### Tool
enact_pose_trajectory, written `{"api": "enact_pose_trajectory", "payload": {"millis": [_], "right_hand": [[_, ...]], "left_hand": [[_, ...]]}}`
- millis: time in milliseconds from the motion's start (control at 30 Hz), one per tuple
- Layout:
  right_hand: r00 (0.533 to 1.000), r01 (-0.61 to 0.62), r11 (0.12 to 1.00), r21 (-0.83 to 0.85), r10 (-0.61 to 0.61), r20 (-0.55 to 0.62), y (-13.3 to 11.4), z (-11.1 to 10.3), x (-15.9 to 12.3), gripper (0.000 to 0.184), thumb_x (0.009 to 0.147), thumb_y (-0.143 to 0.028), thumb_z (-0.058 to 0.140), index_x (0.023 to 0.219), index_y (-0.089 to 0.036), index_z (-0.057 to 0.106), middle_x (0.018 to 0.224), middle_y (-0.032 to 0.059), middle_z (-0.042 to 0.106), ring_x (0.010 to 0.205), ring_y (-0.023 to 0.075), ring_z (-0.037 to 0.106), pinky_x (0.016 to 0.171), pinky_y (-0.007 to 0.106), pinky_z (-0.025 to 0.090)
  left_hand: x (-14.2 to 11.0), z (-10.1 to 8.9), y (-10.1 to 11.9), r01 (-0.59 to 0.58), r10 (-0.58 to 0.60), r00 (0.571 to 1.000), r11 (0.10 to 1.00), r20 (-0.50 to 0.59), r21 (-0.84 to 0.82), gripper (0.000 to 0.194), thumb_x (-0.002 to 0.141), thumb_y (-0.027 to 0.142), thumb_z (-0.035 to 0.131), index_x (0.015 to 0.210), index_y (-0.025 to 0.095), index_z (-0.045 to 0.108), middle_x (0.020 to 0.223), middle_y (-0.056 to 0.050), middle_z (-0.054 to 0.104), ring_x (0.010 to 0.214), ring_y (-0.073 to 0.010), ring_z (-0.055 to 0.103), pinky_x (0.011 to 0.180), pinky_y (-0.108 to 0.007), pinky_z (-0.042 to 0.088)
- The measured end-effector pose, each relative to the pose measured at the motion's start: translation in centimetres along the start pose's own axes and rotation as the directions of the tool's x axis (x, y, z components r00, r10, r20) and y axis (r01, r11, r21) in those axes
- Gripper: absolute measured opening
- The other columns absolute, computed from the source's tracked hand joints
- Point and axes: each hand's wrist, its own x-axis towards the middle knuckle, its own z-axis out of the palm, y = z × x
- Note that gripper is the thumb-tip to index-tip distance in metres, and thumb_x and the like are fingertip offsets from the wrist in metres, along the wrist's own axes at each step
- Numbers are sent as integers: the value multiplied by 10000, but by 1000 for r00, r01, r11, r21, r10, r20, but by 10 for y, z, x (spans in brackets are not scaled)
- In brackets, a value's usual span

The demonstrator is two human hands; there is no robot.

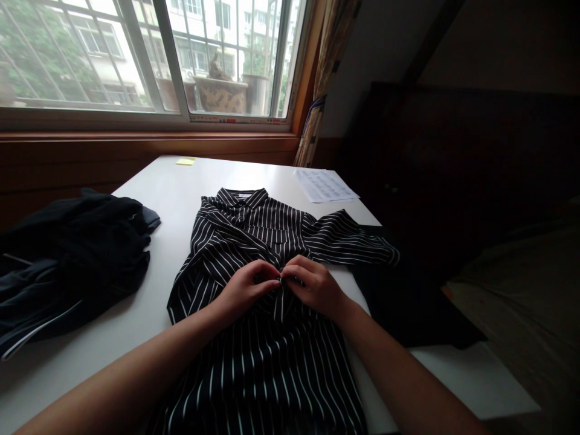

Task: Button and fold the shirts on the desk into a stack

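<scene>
A black shirt with white stripes [267, 356] lies front side up on the white table, its collar toward the window. My left hand [251, 283] pinches the shirt's front placket near the middle. Right beside it, my right hand [312, 283] pinches the same spot, the fingertips of both hands almost touching. The cloth is gathered and slightly raised between them. Whether a button sits between the fingers is too small to tell. One sleeve is folded over the shirt's left side; the other stretches out to the right.
Dark crumpled clothes [72, 260] are heaped on the table's left. Another dark garment [408, 302] lies over the right edge. Printed paper [324, 185] and a yellow sticky note [185, 162] rest at the far side of the white table [156, 272], below a barred window [226, 60] and a curtain [319, 90].
</scene>
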Motion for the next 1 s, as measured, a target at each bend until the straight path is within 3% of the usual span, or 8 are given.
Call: {"api": "enact_pose_trajectory", "payload": {"millis": [333,633,700,800,867,1000], "right_hand": [[1000,6,1000,5,-6,-5,-1,-2,-1,150,930,-110,566,997,-218,647,923,45,639,836,165,620,757,303,531],[995,22,999,-32,-25,-92,-1,-4,-2,202,886,-78,604,1000,-234,663,902,33,648,809,159,619,714,297,527],[991,19,999,-30,-23,-134,-1,-4,-2,211,882,-74,617,1009,-237,661,912,31,648,818,156,624,721,294,529],[985,13,1000,-23,-17,-171,-2,-3,-2,238,881,-77,636,1054,-239,657,937,35,658,843,156,638,743,293,538],[984,16,1000,8,-14,-175,-5,-1,-1,251,883,-85,645,1078,-243,651,955,37,669,866,158,651,764,294,547],[982,-9,994,108,30,-188,-10,-1,0,259,887,-100,650,1095,-254,638,976,25,690,897,162,668,804,309,559]], "left_hand": [[-2,4,-5,-98,102,994,990,-30,97,171,840,292,737,949,178,672,912,-30,665,862,-175,631,789,-305,519],[-9,4,7,-240,256,966,942,-40,236,143,953,288,597,1028,201,682,955,-41,627,873,-156,629,801,-305,536],[-12,6,7,-251,265,964,937,-28,245,223,927,326,636,1121,216,643,1008,-44,612,885,-155,627,795,-304,549],[-15,13,1,-286,308,951,915,-35,284,623,768,376,806,1296,237,506,1070,-49,600,915,-175,619,784,-316,565],[-16,17,-3,-282,319,945,906,-71,315,747,715,325,840,1341,240,439,1091,-51,605,918,-179,618,778,-321,570],[-16,20,-4,-215,272,954,913,-123,346,442,790,104,648,1200,230,538,1013,-24,644,842,-145,623,762,-301,551]]}}
